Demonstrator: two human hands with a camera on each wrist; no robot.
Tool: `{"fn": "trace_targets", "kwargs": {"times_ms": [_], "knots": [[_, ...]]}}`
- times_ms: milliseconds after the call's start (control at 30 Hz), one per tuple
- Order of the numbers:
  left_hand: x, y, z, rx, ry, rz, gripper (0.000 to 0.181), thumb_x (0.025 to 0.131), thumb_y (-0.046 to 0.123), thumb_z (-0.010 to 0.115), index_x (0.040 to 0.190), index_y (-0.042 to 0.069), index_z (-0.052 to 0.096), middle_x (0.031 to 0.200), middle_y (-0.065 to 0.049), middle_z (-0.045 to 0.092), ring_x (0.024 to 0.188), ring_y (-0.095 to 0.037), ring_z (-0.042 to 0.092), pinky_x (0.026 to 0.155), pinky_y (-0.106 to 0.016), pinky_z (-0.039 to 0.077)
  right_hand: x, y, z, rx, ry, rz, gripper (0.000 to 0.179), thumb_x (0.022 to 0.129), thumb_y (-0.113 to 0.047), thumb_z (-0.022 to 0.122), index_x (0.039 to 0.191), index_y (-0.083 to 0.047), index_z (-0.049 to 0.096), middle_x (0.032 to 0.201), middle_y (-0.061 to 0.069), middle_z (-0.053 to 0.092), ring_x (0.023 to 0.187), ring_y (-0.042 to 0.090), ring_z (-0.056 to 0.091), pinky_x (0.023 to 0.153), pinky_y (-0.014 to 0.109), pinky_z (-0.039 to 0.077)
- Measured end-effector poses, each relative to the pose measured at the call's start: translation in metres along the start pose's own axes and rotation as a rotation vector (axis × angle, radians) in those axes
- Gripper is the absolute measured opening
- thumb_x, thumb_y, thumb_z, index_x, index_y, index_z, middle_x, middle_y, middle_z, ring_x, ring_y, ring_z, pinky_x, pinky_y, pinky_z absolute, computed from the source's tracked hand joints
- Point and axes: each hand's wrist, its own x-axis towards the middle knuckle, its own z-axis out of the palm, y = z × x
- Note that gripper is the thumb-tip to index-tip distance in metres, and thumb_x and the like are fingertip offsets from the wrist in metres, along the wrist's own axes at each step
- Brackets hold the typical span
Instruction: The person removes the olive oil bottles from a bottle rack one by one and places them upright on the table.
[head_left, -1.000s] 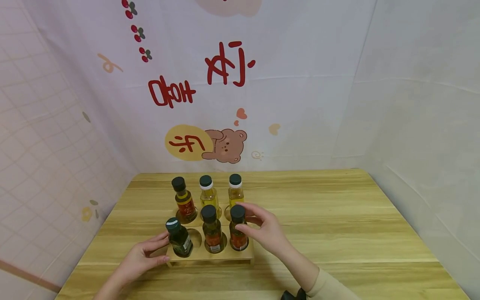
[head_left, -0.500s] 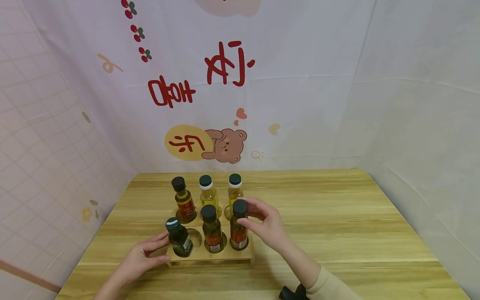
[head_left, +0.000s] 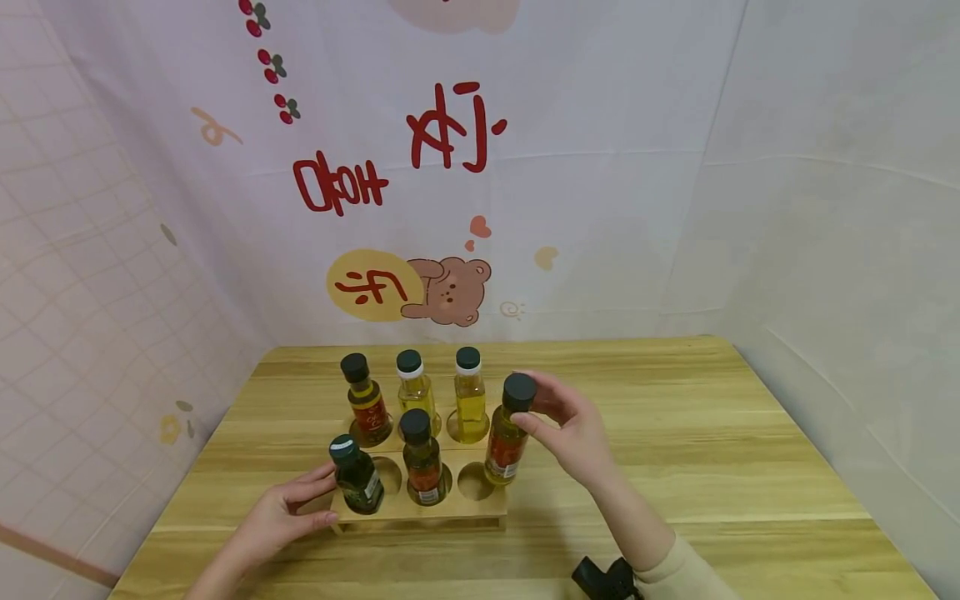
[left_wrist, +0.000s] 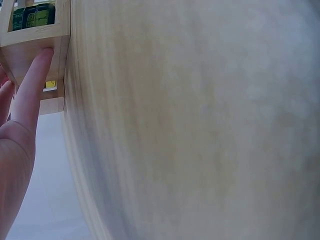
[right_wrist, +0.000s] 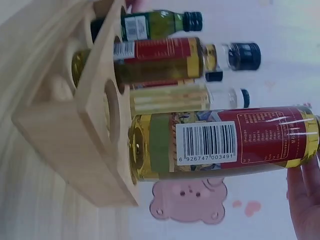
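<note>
Five bottles (head_left: pixel 423 471) stand in the wooden rack (head_left: pixel 420 517) on the surface (head_left: pixel 660 442). The right hand (head_left: pixel 573 429) has its grip around one red-labelled bottle (head_left: pixel 506 450) near the neck, at the rack's right end, beside the front right hole. The left hand (head_left: pixel 281 517), fingers rather straight, touches the left end.

The right hand (head_left: pixel 573 427) pinches with bent fingers (head_left: pixel 553 388), while the left hand (head_left: pixel 273 518) holds its fingers nearly straight.

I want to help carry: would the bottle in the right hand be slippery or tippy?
The held bottle probably feels heavy for its size, since liquid shows inside. Its shiny, see-through sides look like glass, so maybe slippery and breakable. Tall and narrow, it might tip.
</note>
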Motion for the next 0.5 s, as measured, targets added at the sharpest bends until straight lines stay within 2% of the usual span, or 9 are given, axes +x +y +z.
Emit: {"fn": "trace_targets", "kwargs": {"times_ms": [300,500], "knots": [[0.000,0.000,0.000,0.003,0.005,0.006,0.047,0.084,0.002,0.077,0.125,-0.015,0.060,0.135,0.027,0.049,0.119,0.009,0.045,0.090,-0.016,0.043,0.000,0.012,-0.034,-0.066,0.107,0.006,0.047,0.080,0.015,0.073,0.125,0.003,0.064,0.095,-0.001,0.070,0.086,0.012,0.066,0.083,0.025,0.053],[0.000,0.000,0.000,0.018,0.006,0.000,0.046,0.085,0.003,0.077,0.125,-0.013,0.061,0.135,0.026,0.049,0.120,0.010,0.043,0.090,-0.015,0.043,-0.005,0.024,-0.060,-0.132,0.192,0.091,0.046,0.080,0.015,0.074,0.124,0.005,0.064,0.096,0.002,0.069,0.086,0.009,0.065,0.083,0.024,0.053]]}}
